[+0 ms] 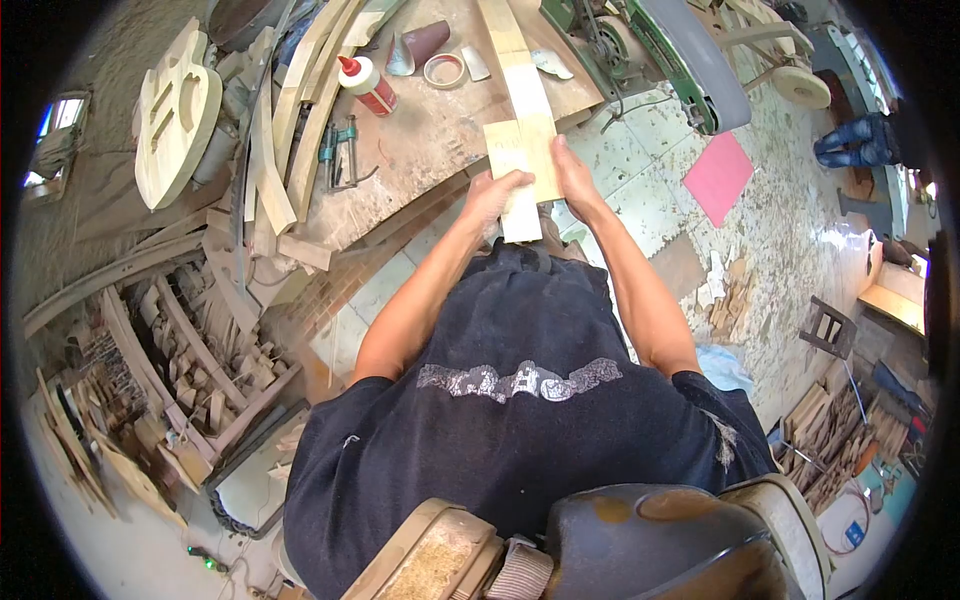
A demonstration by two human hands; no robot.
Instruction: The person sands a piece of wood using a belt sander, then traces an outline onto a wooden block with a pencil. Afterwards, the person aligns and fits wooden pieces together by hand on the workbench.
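Near the front edge of the workbench (440, 135), my left hand (492, 198) is closed on a short pale board (520, 220), its thumb lying on the top face. On the other side, my right hand (572, 178) grips the edge of a long wooden strip (528, 85), which runs away from me over the bench. The two boards overlap between my hands, side by side at the near end. A white glue bottle with a red cap (368, 87) and a tape roll (445, 71) stand on the bench to the left of the strip.
Two clamps (343, 152) and several curved wood strips (285, 130) lie at the bench's left. A green belt sander (660, 60) is at the back right. A pink sheet (719, 180) lies on the floor. A person's legs in jeans (858, 142) show at far right.
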